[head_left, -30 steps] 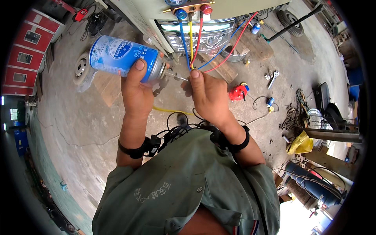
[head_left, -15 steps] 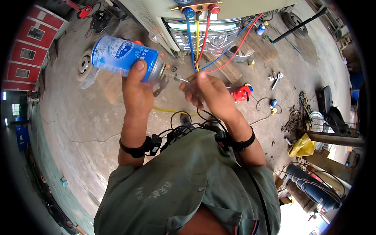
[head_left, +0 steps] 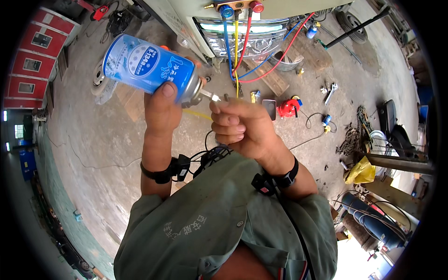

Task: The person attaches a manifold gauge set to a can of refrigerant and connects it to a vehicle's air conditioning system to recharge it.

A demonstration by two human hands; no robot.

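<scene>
My left hand point(head_left: 163, 102) grips a blue and white refrigerant can point(head_left: 144, 65) from below, thumb across its side. The can lies tilted, its metal neck pointing right and slightly down. A slim metal valve fitting point(head_left: 209, 95) juts from the neck. At the tip of that fitting is my right hand point(head_left: 249, 123), its fingers curled and the index fingertip close to the end. What those fingers hold, if anything, is hidden. Beyond the hands, blue point(head_left: 229, 46), yellow point(head_left: 236, 51) and red point(head_left: 246, 46) hoses hang from a brass gauge manifold point(head_left: 240, 6).
Ahead stands a pale vehicle front with a headlight point(head_left: 242, 35). On the floor to the right are a red round device point(head_left: 288, 108), a wrench point(head_left: 331, 93), a small blue can point(head_left: 326, 120) and a yellow bag point(head_left: 360, 171). Wooden boards point(head_left: 268, 77) lie near the vehicle.
The can has shifted slightly up and left. My right hand has turned and drawn lower, its blurred fingers now curled by the fitting's tip. A dark flat object has come into view behind it.
</scene>
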